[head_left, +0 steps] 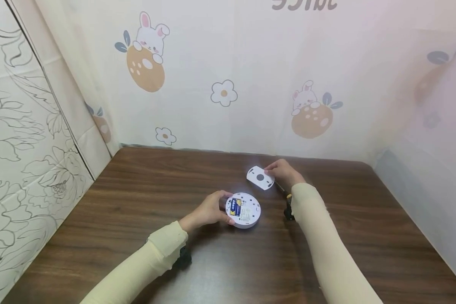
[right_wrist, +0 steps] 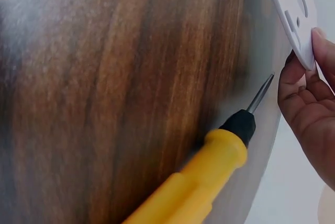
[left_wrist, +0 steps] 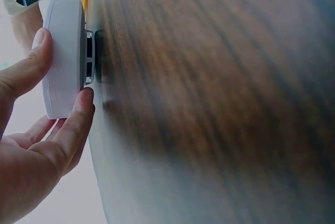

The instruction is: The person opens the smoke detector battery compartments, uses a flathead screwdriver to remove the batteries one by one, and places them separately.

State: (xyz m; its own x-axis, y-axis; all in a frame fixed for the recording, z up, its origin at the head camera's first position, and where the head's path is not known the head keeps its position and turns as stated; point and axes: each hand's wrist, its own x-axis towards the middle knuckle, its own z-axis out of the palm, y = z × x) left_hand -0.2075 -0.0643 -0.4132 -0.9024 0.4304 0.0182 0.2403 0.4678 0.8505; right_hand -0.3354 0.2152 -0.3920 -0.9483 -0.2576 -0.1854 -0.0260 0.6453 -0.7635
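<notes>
My left hand (head_left: pixel 212 208) grips the rim of a round white smoke detector (head_left: pixel 253 214) between thumb and fingers. Its back faces up, showing a label and a blue and yellow battery (head_left: pixel 236 207). In the left wrist view the detector (left_wrist: pixel 65 59) appears edge-on, its vented front (left_wrist: pixel 90 56) close over the table. My right hand (head_left: pixel 285 172) pinches one corner of a white mounting plate (head_left: pixel 255 181) with a round hole in the middle. The plate (right_wrist: pixel 293 14) is held tilted in the right wrist view, beyond a yellow and black screwdriver (right_wrist: pixel 201 174).
The screwdriver lies on the brown wooden table (head_left: pixel 137 198) under my right wrist, partly hidden by the sleeve (head_left: pixel 311 211). Behind the table's back edge hangs a curtain (head_left: pixel 197 50) printed with rabbits and flowers. A floral panel (head_left: pixel 23 139) stands at the left.
</notes>
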